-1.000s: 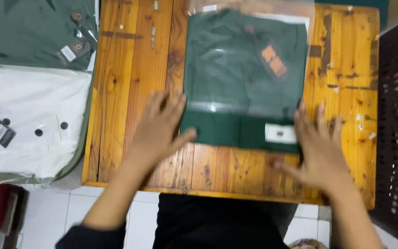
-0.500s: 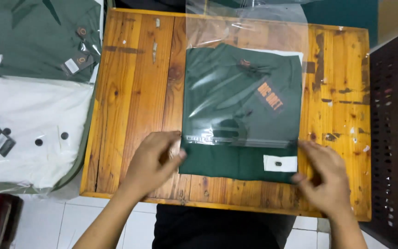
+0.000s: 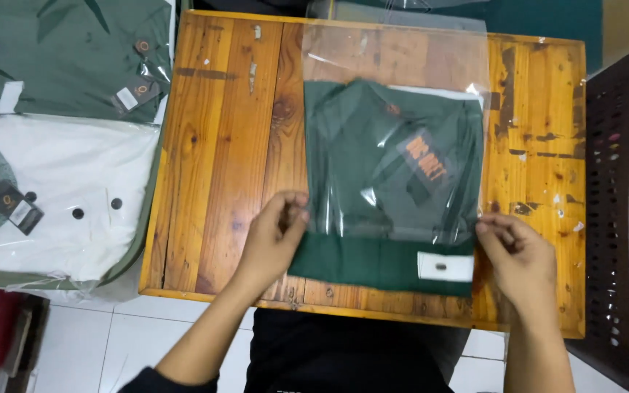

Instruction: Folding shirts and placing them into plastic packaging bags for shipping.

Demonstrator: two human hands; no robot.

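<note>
On the wooden table [image 3: 227,145], the left hand [image 3: 274,244] and right hand [image 3: 518,255] each pinch a near corner of one clear plastic bag [image 3: 394,131] half-covering one folded green shirt [image 3: 384,196]. Left of the table lie two packed shirts: one white [image 3: 60,189], one green [image 3: 74,58] beyond it.

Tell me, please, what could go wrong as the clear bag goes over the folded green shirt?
The left hand and right hand pinch only the corners of the thin clear bag, so it might tear or slip. The green shirt lies partly outside; its bottom edge with the white label could bunch or snag at the opening.
</note>
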